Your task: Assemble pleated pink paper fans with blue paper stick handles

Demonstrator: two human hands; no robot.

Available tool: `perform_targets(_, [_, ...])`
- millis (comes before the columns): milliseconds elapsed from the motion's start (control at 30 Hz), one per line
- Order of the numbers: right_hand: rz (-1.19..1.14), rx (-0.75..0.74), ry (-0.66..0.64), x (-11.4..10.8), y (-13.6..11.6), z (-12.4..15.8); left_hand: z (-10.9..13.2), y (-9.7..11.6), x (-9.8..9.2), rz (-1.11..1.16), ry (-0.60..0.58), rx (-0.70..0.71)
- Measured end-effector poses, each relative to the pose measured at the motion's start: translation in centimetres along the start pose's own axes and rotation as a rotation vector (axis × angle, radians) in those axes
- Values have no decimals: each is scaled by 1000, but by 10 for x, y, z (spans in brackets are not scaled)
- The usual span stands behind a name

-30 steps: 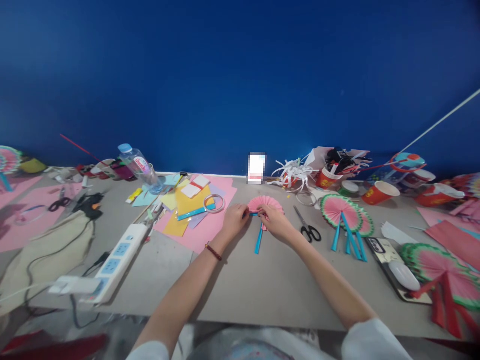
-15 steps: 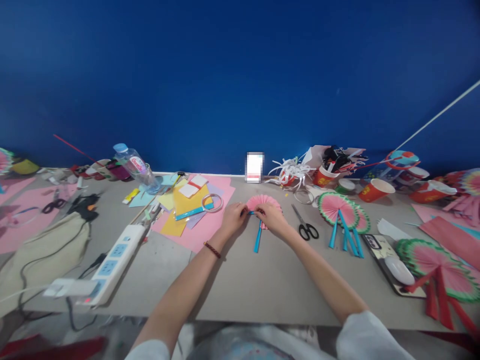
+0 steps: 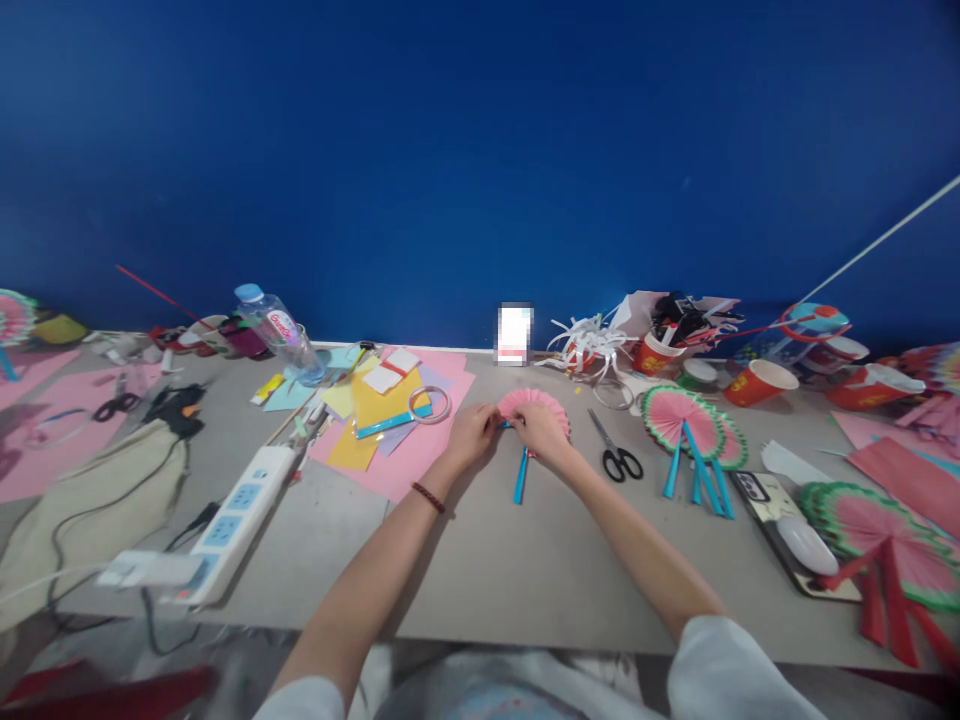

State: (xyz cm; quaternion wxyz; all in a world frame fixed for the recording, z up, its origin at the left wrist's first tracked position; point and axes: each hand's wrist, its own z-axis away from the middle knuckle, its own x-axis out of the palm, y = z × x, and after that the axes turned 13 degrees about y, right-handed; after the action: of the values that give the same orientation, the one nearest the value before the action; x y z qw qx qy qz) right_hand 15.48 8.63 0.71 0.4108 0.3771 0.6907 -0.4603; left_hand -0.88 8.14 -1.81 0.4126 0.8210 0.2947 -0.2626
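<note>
A pleated pink paper fan (image 3: pixel 551 402) lies on the table in front of me, partly covered by my hands. One blue paper handle (image 3: pixel 520 480) points from it toward me. Closed at the fingertips, my left hand (image 3: pixel 472 435) pinches the left end of a short blue paper strip (image 3: pixel 505 425) at the fan's near side. My right hand (image 3: pixel 541 432), also closed, grips the strip's other end and rests over the fan. Most of the strip is hidden by my fingers. Black-handled scissors (image 3: pixel 619 455) lie just to the right.
Finished pink and green fans (image 3: pixel 679 418) lie right of the scissors, near a phone (image 3: pixel 757 500) with a white mouse (image 3: pixel 806 545) on it. Paper cups (image 3: pixel 761 382) line the back. On the left are coloured papers (image 3: pixel 352 452), a bottle (image 3: pixel 281 335) and a power strip (image 3: pixel 244 510).
The view has shifted slightly, moving everything a little to the right in the picture. Both hands keep their pinch on the blue strip, and less of it shows between the fingers.
</note>
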Motion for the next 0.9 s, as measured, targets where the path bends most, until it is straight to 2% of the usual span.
perform_targets(400, [179,24,-32,-5,-15,0,-1,0,0,-7,0,11])
perform_targets(900, [331,-35,-36,-12,-32,4,-1,-1,0,-19,-12,34])
